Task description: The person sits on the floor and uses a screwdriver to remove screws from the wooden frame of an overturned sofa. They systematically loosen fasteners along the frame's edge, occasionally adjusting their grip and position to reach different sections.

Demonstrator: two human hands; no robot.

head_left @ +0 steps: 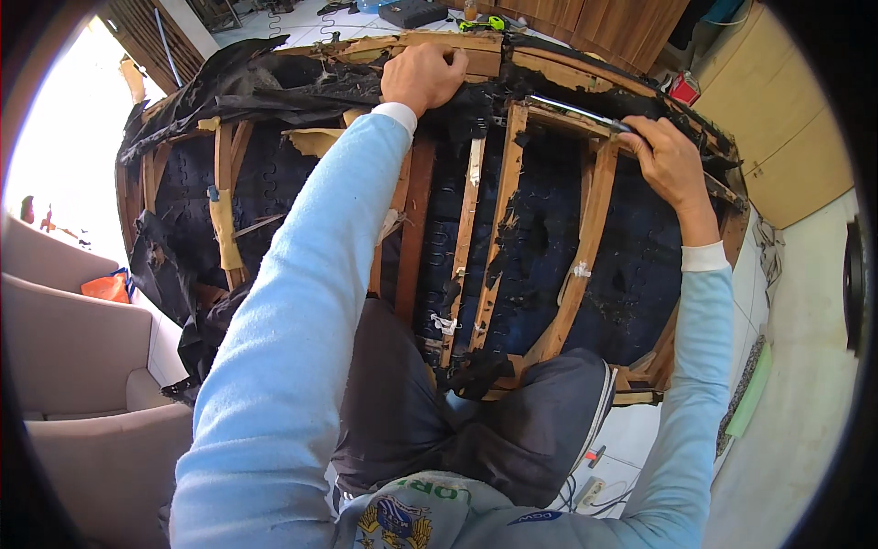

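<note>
A stripped sofa frame [590, 247] of wooden slats lies before me, with torn black lining fabric [302, 101] along its far rail. My right hand [666, 163] is closed round the handle of a screwdriver [576, 112]. The metal shaft points left along the far rail, its tip near the middle joint among black fabric scraps. My left hand [425, 78] rests at the far wooden rail [480, 59], left of the tip, with its fingers curled. Whatever those fingers may hold is hidden. Zigzag springs [444, 215] show against dark fabric beneath the slats.
A beige armchair [78, 339] stands at the left, with an orange bag [107, 287] beside it. Beyond the frame lie a black case [413, 12] and a yellow-green tool [494, 23]. A power strip [590, 494] with cables is on the floor at lower right.
</note>
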